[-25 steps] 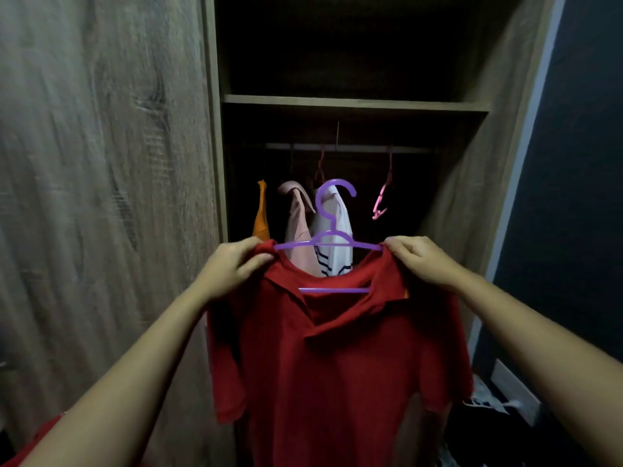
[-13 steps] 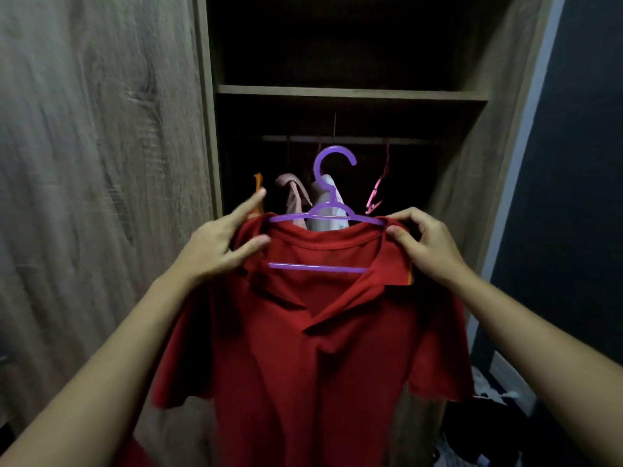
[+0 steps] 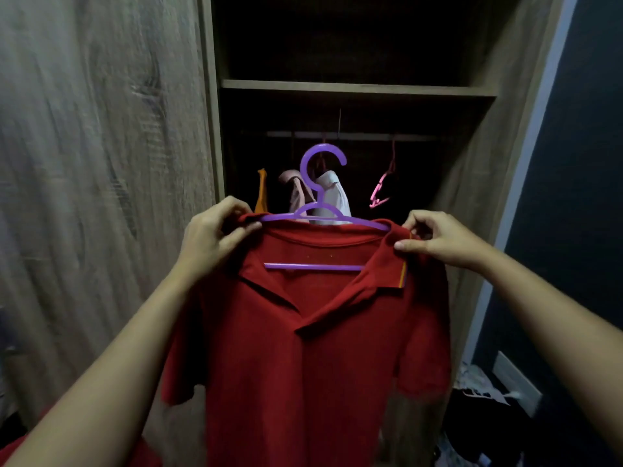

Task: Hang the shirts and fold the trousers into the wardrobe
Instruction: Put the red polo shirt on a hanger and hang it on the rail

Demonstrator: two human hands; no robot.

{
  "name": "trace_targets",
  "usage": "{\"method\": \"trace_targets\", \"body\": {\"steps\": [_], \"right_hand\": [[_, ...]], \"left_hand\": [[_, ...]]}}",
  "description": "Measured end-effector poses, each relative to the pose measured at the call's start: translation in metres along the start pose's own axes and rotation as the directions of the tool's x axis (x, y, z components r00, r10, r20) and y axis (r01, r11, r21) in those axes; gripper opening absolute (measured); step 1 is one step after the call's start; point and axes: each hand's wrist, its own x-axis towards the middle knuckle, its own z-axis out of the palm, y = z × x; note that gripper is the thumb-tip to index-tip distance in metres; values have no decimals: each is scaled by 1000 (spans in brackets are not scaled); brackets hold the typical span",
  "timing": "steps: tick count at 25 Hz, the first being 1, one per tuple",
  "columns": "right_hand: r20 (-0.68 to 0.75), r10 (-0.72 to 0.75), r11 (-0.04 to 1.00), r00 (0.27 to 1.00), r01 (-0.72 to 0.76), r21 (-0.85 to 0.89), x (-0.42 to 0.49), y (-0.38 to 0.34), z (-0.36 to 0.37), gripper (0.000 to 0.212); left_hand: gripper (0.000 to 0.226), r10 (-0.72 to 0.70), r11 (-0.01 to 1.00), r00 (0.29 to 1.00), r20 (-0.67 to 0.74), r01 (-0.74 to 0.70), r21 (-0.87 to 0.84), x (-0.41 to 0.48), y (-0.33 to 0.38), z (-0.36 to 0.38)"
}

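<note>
Holding a red polo shirt [image 3: 303,348] on a purple hanger [image 3: 323,217] before the open wardrobe [image 3: 357,87], left hand [image 3: 210,237] pinching one shoulder, right hand [image 3: 438,239] pinching the collar, each grip grasping fabric.

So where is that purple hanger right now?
Centre of the head view: the purple hanger sits in the neck of the red shirt, held between the left hand and right hand, hook below the wardrobe rail.

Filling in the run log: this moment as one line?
step: hanging red shirt | left hand: pinches shirt shoulder | right hand: pinches collar | purple hanger: inside shirt, not yet on rail
</note>
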Motion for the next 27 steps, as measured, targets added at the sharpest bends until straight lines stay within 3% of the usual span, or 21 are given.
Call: {"method": "trace_targets", "body": {"steps": [2, 6, 8, 10, 12, 14, 15, 18, 21, 23, 25, 27], "right_hand": [[-36, -14, 999, 999, 16, 30, -1, 2, 0, 21], [9, -20, 994, 1000, 20, -104, -5, 2, -4, 30], [60, -82, 959, 995, 96, -268, 5, -5, 5, 34], [25, -159, 912, 987, 157, -379, 15, -12, 10, 26], [-100, -178, 940, 979, 140, -310, 20, -10, 7, 22], [-187, -186, 957, 965, 134, -257, 22, -4, 2, 21], [-216, -187, 961, 958, 133, -241, 23, -3, 0, 20], [-252, -177, 976, 951, 138, -167, 24, -8, -5, 17], [-289, -152, 980, 945, 106, -170, 24, -4, -12, 18], [-325, -122, 982, 938, 66, -180, 24, 0, -18, 20], [-320, -82, 979, 944, 17, -201, 22, 2, -22, 28], [-273, -81, 977, 959, 22, -214, 21, 4, -21, 25]], "left_hand": [[15, 31, 995, 999, -43, -27, 97, -2, 2, 1], [29, 163, 980, 986, 29, -165, 108, -9, 6, 7], [29, 170, 981, 985, 19, -171, 88, -5, 7, 7], [29, 162, 984, 986, -42, -158, 87, 0, 11, 9], [26, 93, 994, 986, -136, -101, -52, 2, 16, 7], [23, -17, 965, 995, -101, -10, -263, 1, 23, -3], [18, -51, 962, 998, -25, 42, -271, 1, 23, -9], [21, -97, 994, 977, 188, 85, 75, 3, 5, -23], [24, -212, 976, 957, 198, 219, -11, -12, -22, -23], [38, -358, 903, 884, 301, 409, -128, -36, -43, -18], [68, -451, 818, 716, 532, 570, -74, -61, -58, -19], [83, -459, 778, 557, 692, 628, 11, -63, -60, -28]]}}
